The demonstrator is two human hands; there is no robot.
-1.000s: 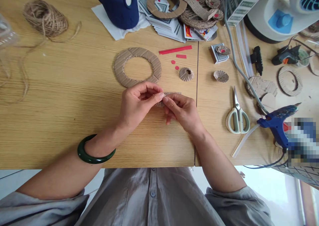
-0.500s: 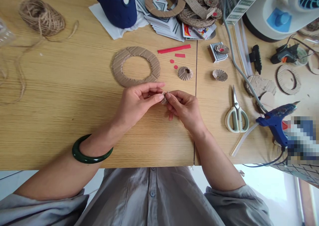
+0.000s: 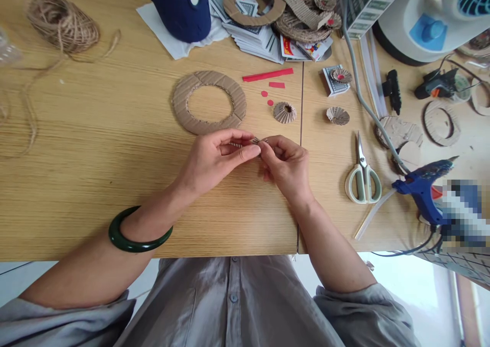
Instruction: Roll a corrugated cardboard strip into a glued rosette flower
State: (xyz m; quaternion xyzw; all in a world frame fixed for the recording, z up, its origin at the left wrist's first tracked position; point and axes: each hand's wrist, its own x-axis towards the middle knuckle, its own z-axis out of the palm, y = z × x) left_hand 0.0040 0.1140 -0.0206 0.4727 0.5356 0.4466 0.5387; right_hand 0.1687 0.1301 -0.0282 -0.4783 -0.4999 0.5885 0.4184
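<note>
- The left hand [image 3: 214,158] and the right hand [image 3: 288,163] are closed in fingertip pinches on a small ridged cardboard piece [image 3: 255,140], their thumbs close together; most of the piece is hidden by the fingers
- It is held over the worktop [image 3: 115,189], just on the person's side of the flat cardboard ring [image 3: 239,102]; whether it touches the wood cannot be told
- Such narrow corrugated board would probably crush or crease across its ridges if the thumbs pressed too hard
- A loose pinch, on the other hand, could let the folds spring open or slip out of line, since so little of the piece seems to be gripped
- Beyond the hands lie a pleated cone [image 3: 281,115] and two red dots [image 3: 264,94]; the dots look light enough to be brushed aside by a sleeve or a knuckle
- The pleated cup [image 3: 338,116] to the right might be flattened by a careless forearm
- The scissors [image 3: 363,163] and the blue glue gun [image 3: 419,182] sit right of the right arm, and an elbow swinging out could catch the gun's cord [image 3: 413,255] and drag it
</note>
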